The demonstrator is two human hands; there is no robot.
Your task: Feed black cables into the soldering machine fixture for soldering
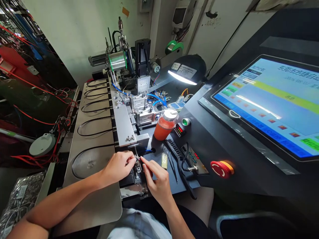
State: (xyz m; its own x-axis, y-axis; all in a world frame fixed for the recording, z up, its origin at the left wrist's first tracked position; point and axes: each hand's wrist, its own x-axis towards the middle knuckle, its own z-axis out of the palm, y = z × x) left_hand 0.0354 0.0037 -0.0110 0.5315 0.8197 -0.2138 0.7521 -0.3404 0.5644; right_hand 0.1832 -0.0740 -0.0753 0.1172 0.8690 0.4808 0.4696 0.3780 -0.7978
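Observation:
My left hand (121, 166) is curled at the left side of a small metal fixture (138, 168), thumb and forefinger pinched together. Whatever lies between those fingertips is too small to make out. From the right, my right hand (159, 181) reaches to the same fixture, its forefinger stretched to the fixture's top and the thumb close below. Any small piece at its fingertips cannot be made out. Just beyond the fingers a metal plate (124, 124) with screws runs away from me. Looped black cables (96, 131) lie in a row along its left.
A beige tray (99, 202) carries the cables. To the right stand an orange bottle (163, 127) with a white lid, tweezers (172, 166), a controller box (195, 161), a red emergency stop button (220, 169) and a touchscreen (271, 99). A lit lamp (188, 71) hangs above.

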